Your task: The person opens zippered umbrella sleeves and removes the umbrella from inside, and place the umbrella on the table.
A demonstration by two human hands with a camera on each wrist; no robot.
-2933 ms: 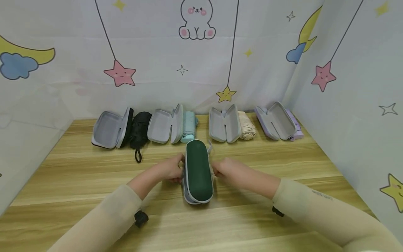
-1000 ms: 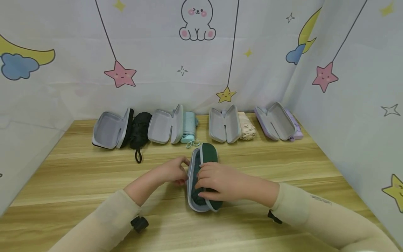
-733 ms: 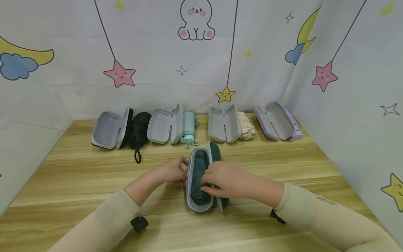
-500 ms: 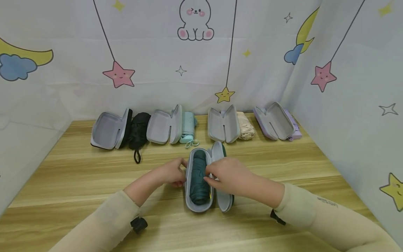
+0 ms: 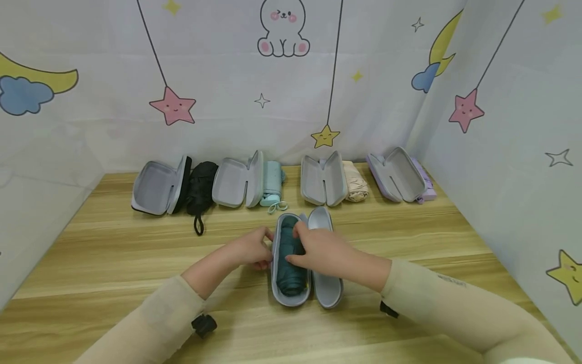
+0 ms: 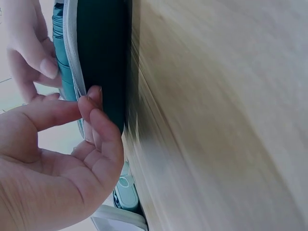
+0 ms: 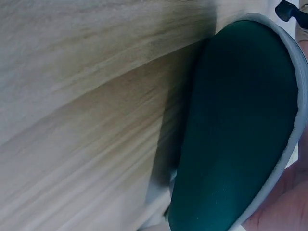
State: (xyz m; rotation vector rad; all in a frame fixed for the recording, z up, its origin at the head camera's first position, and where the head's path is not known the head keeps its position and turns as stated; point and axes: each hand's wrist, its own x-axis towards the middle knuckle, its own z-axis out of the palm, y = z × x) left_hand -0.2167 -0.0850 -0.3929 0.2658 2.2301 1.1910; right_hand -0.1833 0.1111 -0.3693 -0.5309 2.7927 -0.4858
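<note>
A dark green hard case (image 5: 328,290) lies unfolded on the table, its grey-lined halves side by side. Inside the left half rests a dark green folded umbrella (image 5: 291,275). My left hand (image 5: 249,248) pinches the zipped rim on the left side; in the left wrist view, the thumb and fingertips (image 6: 91,98) meet at that grey edge. From the right, my right hand (image 5: 323,250) reaches over the lid half and holds the umbrella's middle between thumb and fingers. The right wrist view shows mostly the lid's green outside (image 7: 240,125), which hides most of that hand.
Along the back stand more unfolded cases, a black-edged one (image 5: 156,187), a mint one (image 5: 232,184), a cream-side one (image 5: 324,182) and a lilac one (image 5: 400,177). Beside them lie a black umbrella (image 5: 202,187), a mint umbrella (image 5: 273,184) and a cream umbrella (image 5: 354,183).
The green case has gone from closed to unfolded, its lid swung down to the right. My right hand has moved from the lid onto the umbrella. My left hand stays at the rim.
</note>
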